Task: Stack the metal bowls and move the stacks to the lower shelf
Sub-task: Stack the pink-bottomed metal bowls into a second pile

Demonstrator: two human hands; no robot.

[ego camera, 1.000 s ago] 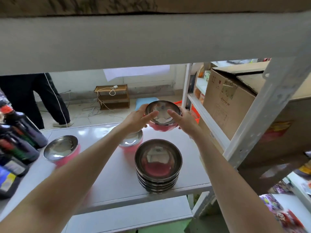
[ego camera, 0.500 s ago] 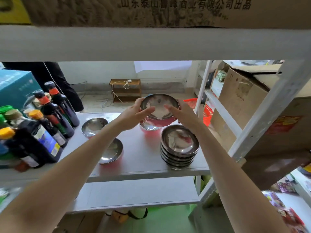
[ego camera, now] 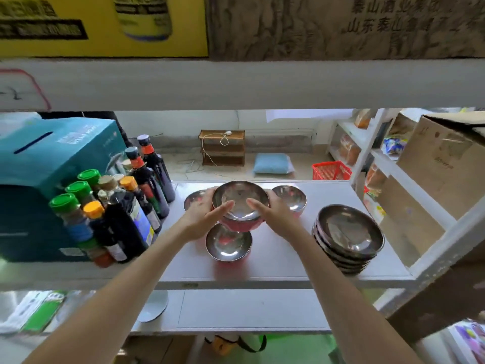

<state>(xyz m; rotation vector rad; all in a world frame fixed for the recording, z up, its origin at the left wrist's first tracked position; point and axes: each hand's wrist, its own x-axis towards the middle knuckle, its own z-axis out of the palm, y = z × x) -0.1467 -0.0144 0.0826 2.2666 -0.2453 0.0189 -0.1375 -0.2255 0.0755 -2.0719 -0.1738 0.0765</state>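
Head view shows me both hands on one metal bowl (ego camera: 240, 203), held in the air above the shelf (ego camera: 275, 261). My left hand (ego camera: 202, 219) cups its left side and my right hand (ego camera: 275, 215) its right, fingers wrapped around the rim and pink outside. Directly under it a single bowl (ego camera: 228, 245) sits on the shelf. To the right stands a stack of bowls (ego camera: 347, 236); two more bowls sit behind my hands. Sauce bottles (ego camera: 118, 214) crowd the left.
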